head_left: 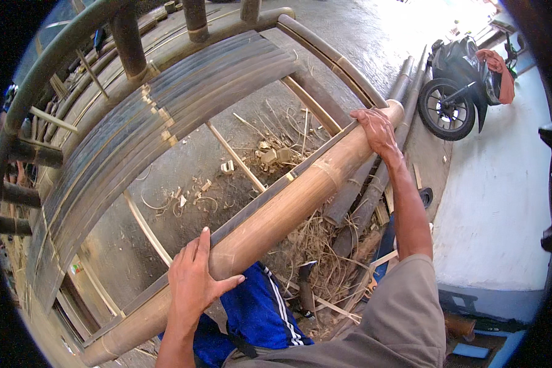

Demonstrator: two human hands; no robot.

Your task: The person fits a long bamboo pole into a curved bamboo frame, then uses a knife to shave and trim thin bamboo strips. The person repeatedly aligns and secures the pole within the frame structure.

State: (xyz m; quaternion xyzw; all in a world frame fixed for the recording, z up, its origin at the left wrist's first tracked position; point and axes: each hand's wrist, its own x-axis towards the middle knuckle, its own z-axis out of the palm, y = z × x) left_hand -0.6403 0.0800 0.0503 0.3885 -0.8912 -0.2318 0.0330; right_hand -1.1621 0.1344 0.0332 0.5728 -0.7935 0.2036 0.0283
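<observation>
A thick tan bamboo pole (276, 218) runs slantwise in front of me, forming the near rail of a bamboo bench frame. A narrow dark bamboo slat (251, 207) lies along its inner edge. My left hand (193, 279) rests on the pole and slat towards the lower left, fingers stretched out and thumb spread. Near the pole's far right end, my right hand (379, 132) is closed over the pole, fingertips by the slat's end. Beyond, several dark bamboo slats (159, 122) lie side by side across the thin crosspieces (236, 156).
Bamboo shavings (273, 156) litter the concrete floor inside the frame, with more scraps (316, 251) beside my legs. Loose dark poles (380, 178) lie to the right. A motorcycle (457, 92) stands by the white wall (497, 190). A bamboo railing (129, 46) rises at the upper left.
</observation>
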